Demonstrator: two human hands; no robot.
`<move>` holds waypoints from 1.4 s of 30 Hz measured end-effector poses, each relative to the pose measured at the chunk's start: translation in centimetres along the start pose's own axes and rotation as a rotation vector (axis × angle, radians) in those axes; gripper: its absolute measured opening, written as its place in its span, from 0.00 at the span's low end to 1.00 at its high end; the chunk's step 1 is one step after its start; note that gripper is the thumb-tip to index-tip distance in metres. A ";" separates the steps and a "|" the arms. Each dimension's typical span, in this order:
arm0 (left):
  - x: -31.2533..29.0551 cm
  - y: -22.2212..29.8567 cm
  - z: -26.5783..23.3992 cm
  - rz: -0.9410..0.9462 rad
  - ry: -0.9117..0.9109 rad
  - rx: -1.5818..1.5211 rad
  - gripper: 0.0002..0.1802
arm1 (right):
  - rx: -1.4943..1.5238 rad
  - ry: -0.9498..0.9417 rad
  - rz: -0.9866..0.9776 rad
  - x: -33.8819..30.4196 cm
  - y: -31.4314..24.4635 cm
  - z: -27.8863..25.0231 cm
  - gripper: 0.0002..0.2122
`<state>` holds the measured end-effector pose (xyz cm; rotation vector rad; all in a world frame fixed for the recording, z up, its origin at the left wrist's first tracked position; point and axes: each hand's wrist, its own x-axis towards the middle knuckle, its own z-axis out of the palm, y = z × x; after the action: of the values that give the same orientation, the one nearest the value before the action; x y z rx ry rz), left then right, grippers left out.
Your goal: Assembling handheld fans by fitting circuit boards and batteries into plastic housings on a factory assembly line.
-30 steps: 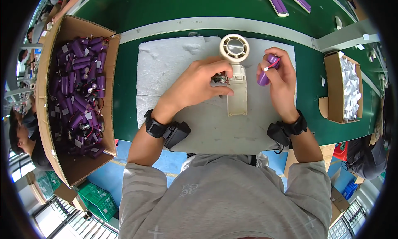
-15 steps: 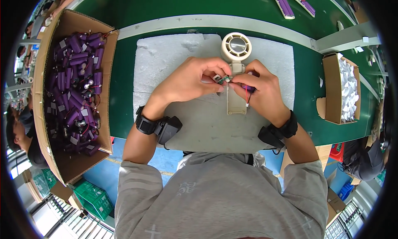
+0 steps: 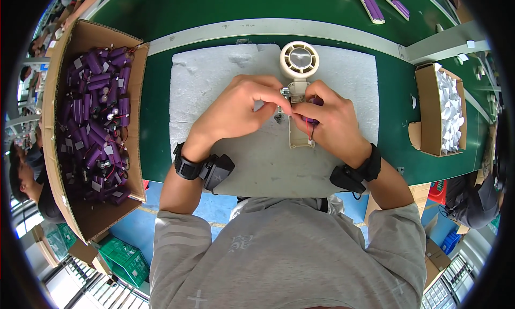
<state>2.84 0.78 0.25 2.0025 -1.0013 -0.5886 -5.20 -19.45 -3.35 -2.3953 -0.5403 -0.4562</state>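
A cream handheld fan [image 3: 299, 60] lies on the foam pad, its round head away from me and its hollow handle shell [image 3: 301, 139] pointing toward me. My left hand [image 3: 241, 106] is closed at the shell's left side, pinching a small circuit board [image 3: 285, 92] that its fingers mostly hide. Over the handle, my right hand [image 3: 333, 118] holds a purple battery pack [image 3: 315, 101] with a red wire and small white plug hanging below. The fingertips of both hands meet at the top of the handle, so the exact contact there is hidden.
A cardboard box [image 3: 49, 142] of purple battery packs stands at left. At right is a smaller box [image 3: 426, 113] of white pieces. The white foam pad [image 3: 209, 62] rests on the green table [image 3: 399, 148]. Opened fan handles with batteries [image 3: 374, 9] lie beyond the metal rail.
The green board, clearly visible between my hands before, is now turned and mostly covered by my fingers. My right hand has shifted slightly left, and the fan appears a little further left.
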 end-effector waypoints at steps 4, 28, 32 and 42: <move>0.1 -0.1 1.1 0.175 0.078 -0.160 0.13 | 0.042 -0.058 0.047 -0.2 -0.2 -0.2 0.08; 0.6 0.2 3.4 0.175 0.273 -0.082 0.10 | 0.058 0.201 0.071 0.2 -0.1 0.2 0.17; 0.6 -1.0 2.5 0.105 0.253 -0.269 0.09 | 0.134 0.175 0.075 0.2 0.0 -1.0 0.12; 0.4 -1.3 1.9 -0.041 0.111 -0.632 0.06 | 0.296 0.029 0.178 0.1 -0.6 -1.0 0.04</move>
<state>2.38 0.04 -1.88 1.4751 -0.6048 -0.7030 -5.63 -19.70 -2.27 -2.1259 -0.3504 -0.3090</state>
